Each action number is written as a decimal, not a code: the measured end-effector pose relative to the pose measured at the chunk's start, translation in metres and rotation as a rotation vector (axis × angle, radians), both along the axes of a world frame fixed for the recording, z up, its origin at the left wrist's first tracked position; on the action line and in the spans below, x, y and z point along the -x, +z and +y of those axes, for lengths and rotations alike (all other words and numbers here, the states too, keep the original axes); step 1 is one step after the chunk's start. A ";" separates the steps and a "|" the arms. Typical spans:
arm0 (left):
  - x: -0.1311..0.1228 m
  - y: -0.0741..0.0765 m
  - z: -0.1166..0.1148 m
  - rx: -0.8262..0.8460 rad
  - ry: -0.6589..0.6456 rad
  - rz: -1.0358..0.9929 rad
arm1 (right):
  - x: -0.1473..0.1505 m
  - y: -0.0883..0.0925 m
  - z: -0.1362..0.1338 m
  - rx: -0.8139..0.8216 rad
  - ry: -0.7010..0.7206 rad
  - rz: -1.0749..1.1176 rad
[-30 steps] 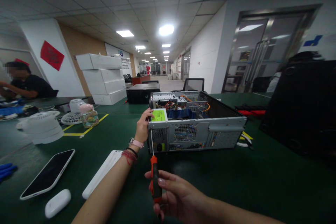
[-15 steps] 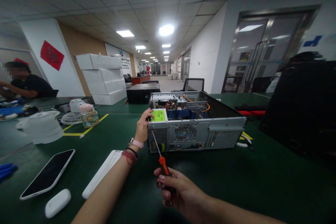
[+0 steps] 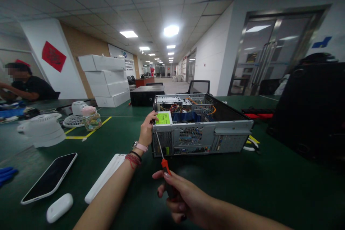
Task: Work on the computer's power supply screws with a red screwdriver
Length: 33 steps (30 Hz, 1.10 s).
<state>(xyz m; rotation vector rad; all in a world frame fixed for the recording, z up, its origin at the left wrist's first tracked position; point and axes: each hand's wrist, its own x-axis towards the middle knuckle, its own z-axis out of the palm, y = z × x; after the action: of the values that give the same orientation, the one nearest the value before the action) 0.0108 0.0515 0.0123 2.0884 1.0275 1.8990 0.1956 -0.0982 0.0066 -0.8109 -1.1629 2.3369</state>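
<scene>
An opened computer case (image 3: 188, 125) lies on its side on the green table, its rear panel facing me. In its near left corner sits a power supply (image 3: 163, 118) with a bright green label. My left hand (image 3: 147, 126) is closed around that corner of the case, fingertips by the label. With my right hand (image 3: 179, 196) I hold a screwdriver (image 3: 165, 165) by its red and black handle, fingers partly loosened round it. The shaft slants up to the rear panel's upper left, where the tip meets the panel near the power supply's edge.
At left lie a phone (image 3: 50, 178), a white earbud case (image 3: 59, 208) and a long white object (image 3: 104, 178). Beyond them are a white fan (image 3: 74, 120) and a jar (image 3: 92, 120). White boxes (image 3: 106, 81) are stacked behind. A large black object (image 3: 309, 115) stands at right. A person (image 3: 29, 84) sits far left.
The screwdriver's handle has shifted slightly left, and the fingers of my right hand have moved around it. My left hand keeps its place on the case.
</scene>
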 end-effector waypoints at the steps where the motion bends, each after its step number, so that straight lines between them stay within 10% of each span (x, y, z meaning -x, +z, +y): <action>1: 0.000 0.000 0.000 0.000 0.000 0.000 | 0.000 -0.001 0.001 0.020 -0.021 0.016; 14: 0.000 0.000 0.002 -0.003 0.001 -0.002 | 0.000 -0.003 -0.004 -0.016 -0.022 -0.011; 33: 0.017 0.014 -0.008 0.190 -0.090 0.093 | -0.055 -0.036 0.036 -0.962 -0.122 -0.570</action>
<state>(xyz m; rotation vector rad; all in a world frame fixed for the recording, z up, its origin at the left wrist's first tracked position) -0.0063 0.0437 0.0259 2.0925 1.0674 1.6089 0.2511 -0.0622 -0.0290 -1.1048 -2.1136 1.1714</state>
